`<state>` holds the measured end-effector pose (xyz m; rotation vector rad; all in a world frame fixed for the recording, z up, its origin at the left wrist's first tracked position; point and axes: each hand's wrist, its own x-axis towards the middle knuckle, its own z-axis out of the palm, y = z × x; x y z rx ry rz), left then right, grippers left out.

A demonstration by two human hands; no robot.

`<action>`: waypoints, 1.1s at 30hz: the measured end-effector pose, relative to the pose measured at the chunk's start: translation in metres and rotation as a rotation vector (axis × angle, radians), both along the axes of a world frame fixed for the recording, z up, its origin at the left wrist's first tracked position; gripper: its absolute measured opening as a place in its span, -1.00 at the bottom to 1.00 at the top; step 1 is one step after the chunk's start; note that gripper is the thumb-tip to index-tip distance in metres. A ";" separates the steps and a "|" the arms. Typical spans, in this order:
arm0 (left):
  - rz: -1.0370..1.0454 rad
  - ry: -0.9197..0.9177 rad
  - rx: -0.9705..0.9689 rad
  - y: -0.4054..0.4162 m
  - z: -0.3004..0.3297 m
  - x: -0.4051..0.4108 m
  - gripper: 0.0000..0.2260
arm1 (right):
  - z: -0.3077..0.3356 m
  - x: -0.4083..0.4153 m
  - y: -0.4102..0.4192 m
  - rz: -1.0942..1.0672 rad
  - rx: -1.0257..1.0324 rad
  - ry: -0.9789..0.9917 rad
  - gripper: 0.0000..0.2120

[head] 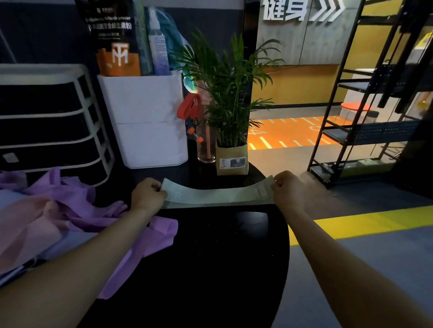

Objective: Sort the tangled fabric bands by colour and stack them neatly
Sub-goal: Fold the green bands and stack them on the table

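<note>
One pale green band point(219, 197) is held stretched flat above the far part of the black table point(214, 262), just in front of the potted plant point(232, 149). Its left end is pinched by the left hand point(148, 194), fingers curled over the edge; its right end is pinched by the right hand point(287, 188) in the same way. The number 30 is printed near the left end. To the left of the green band, a tangled heap of purple bands point(81, 203) and pink bands point(21, 228) is spread on the table; their count cannot be told. One white bin point(148, 122) stands left of the plant, and one drawer unit point(45, 118) with four drawers is seen further left.
</note>
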<state>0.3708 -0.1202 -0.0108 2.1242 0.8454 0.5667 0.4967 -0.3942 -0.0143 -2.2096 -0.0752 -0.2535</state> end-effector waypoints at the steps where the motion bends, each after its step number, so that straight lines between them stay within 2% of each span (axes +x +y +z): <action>1: -0.004 -0.001 0.002 0.000 -0.001 0.000 -0.84 | -0.002 0.001 0.000 -0.006 0.010 -0.004 -0.81; 7: -0.022 -0.042 -0.014 0.001 -0.007 -0.003 -0.85 | -0.010 0.007 0.003 -0.027 -0.014 -0.018 -0.81; 13: -0.084 -0.136 -0.026 0.000 -0.017 -0.006 -0.75 | -0.007 -0.005 0.007 -0.027 -0.268 -0.125 -0.73; 16: -0.118 -0.201 -0.033 0.001 -0.022 -0.011 -0.65 | -0.004 -0.022 0.023 0.109 -0.313 -0.225 -0.74; 18: -0.184 -0.230 -0.049 0.003 -0.027 -0.017 -0.54 | -0.004 -0.035 0.040 0.257 -0.276 -0.226 -0.72; 21: -0.286 -0.225 -0.013 0.005 -0.037 -0.022 -0.45 | -0.005 -0.050 0.064 0.459 -0.332 -0.242 -0.64; 26: -0.270 -0.280 0.034 0.001 -0.043 -0.025 -0.49 | 0.003 -0.045 0.093 0.631 -0.482 -0.167 -0.48; 30: -0.254 -0.246 0.088 0.001 -0.043 -0.026 -0.51 | 0.009 -0.032 0.108 0.714 -0.615 -0.052 -0.31; 33: -0.249 -0.220 0.107 0.001 -0.045 -0.026 -0.54 | 0.011 -0.024 0.114 0.760 -0.685 0.035 -0.27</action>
